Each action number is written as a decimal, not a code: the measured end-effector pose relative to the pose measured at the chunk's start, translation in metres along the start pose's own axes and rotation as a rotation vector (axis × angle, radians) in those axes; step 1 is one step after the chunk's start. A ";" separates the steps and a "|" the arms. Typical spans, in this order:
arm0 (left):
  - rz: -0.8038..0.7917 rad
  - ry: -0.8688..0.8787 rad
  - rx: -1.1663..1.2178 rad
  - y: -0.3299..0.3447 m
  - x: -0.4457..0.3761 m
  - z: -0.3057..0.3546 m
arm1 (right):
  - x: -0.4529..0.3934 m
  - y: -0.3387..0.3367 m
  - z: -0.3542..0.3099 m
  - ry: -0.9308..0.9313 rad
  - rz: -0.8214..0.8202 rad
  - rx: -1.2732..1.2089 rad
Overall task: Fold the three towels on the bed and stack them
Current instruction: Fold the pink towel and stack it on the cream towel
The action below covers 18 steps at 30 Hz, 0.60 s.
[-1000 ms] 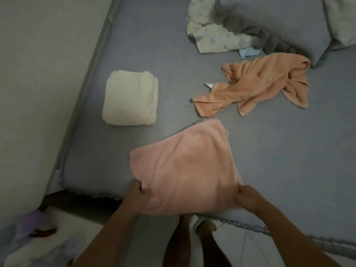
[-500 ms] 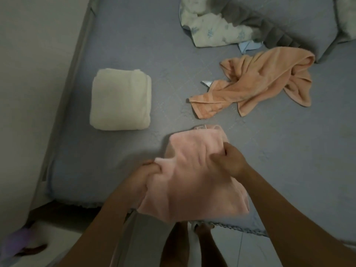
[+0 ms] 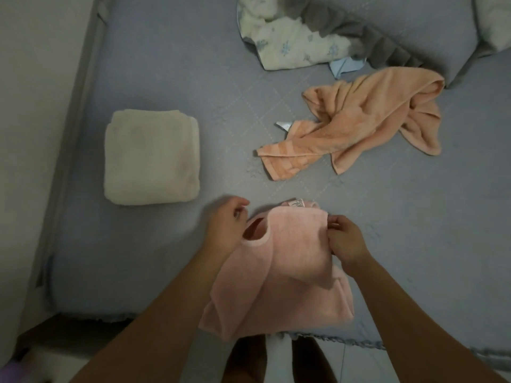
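A pink towel (image 3: 282, 275) lies half folded at the bed's near edge, its lower part hanging over the edge and a white label showing at its far end. My left hand (image 3: 225, 226) grips its far left corner, where the hem bulges into a loop. My right hand (image 3: 343, 241) pinches the far right corner. A cream towel (image 3: 152, 158), folded into a thick square, sits to the left. An orange towel (image 3: 367, 120) lies crumpled at the right, further up the bed.
The bed (image 3: 193, 78) has a grey-blue quilted cover. A wall (image 3: 33, 134) runs along its left side. A floral cloth (image 3: 293, 45) and a grey pillow (image 3: 414, 31) lie at the far end. My feet stand on the floor below the bed's edge.
Both hands carried the near edge of the pink towel away from me and folded it over itself. They now hold it at the far end, and the view has shifted nearer the bed.
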<state>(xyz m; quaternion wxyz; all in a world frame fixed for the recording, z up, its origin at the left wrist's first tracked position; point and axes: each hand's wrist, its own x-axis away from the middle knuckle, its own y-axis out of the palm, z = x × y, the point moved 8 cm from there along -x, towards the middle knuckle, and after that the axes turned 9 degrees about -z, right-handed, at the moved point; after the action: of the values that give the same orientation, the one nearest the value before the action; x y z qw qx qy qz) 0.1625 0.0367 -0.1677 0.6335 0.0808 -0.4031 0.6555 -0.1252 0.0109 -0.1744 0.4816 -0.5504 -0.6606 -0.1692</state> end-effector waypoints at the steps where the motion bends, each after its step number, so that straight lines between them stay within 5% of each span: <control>1: -0.069 0.008 -0.064 0.013 -0.005 0.005 | -0.004 0.005 -0.002 -0.015 -0.022 0.056; 4: -0.238 0.080 -0.358 0.042 -0.011 0.022 | -0.012 0.019 0.002 0.011 -0.171 0.018; 6: -0.208 0.079 -0.374 0.039 -0.008 0.028 | -0.011 0.019 -0.007 -0.012 -0.239 0.013; 12: 0.499 -0.072 0.174 -0.057 0.035 0.000 | -0.006 -0.012 -0.089 -0.412 0.018 0.168; 15: 0.566 -0.308 0.569 -0.068 0.042 -0.039 | -0.012 -0.009 -0.124 -0.497 0.085 0.146; 18: 0.589 -0.433 0.438 -0.072 0.047 -0.052 | -0.025 0.021 -0.113 -0.342 -0.068 0.214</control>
<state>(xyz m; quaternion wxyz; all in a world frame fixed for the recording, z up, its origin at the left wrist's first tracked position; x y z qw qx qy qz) 0.2392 0.0963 -0.1428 0.2879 0.2308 -0.3841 0.8464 -0.0573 -0.0811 -0.1470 0.4122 -0.4942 -0.7652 -0.0184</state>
